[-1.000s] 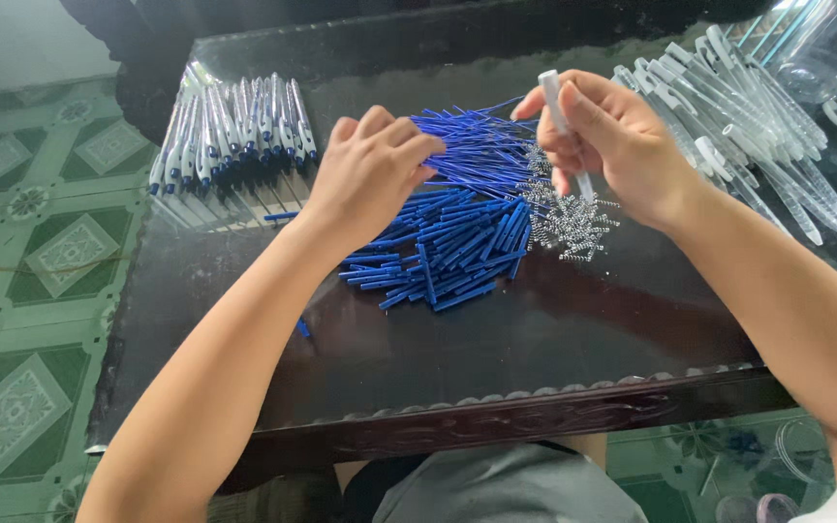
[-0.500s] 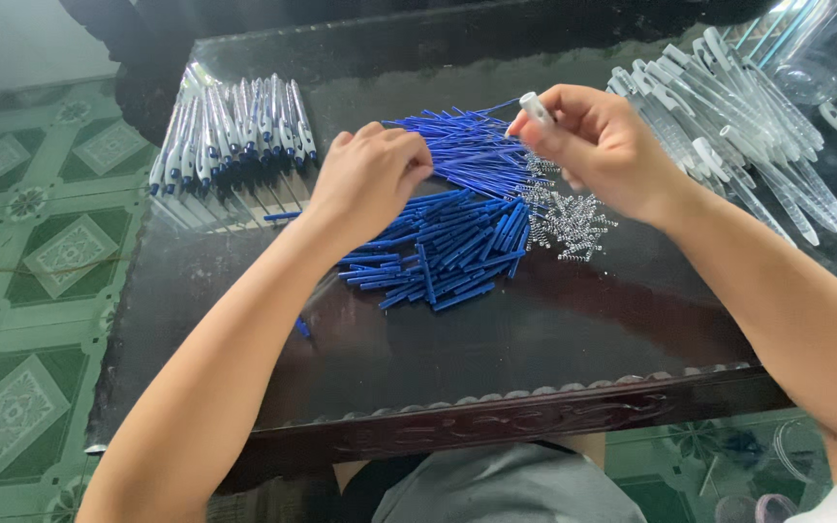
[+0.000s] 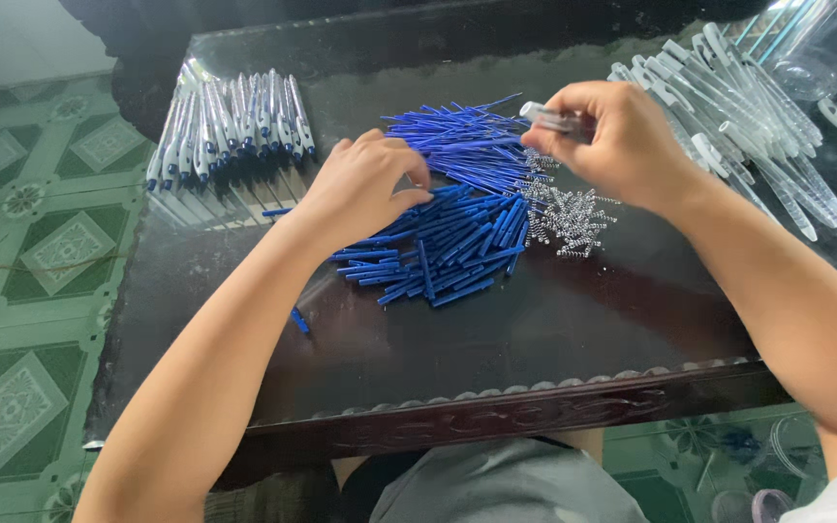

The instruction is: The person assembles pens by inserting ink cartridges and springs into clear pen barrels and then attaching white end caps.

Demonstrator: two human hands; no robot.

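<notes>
Right hand (image 3: 622,145) pinches a clear plastic pen barrel (image 3: 556,119) level above the small metal springs (image 3: 573,218), handy for loading. Left hand (image 3: 365,189) closes its fingertips on the heap of short blue plastic pen parts (image 3: 452,247), picking one.

A clear plastic bag (image 3: 830,44) lies at the far right corner of the dark surface (image 3: 535,339), transparent and crumpled, with thin blue-green sticks showing through it. No labels, signs or screens show.
</notes>
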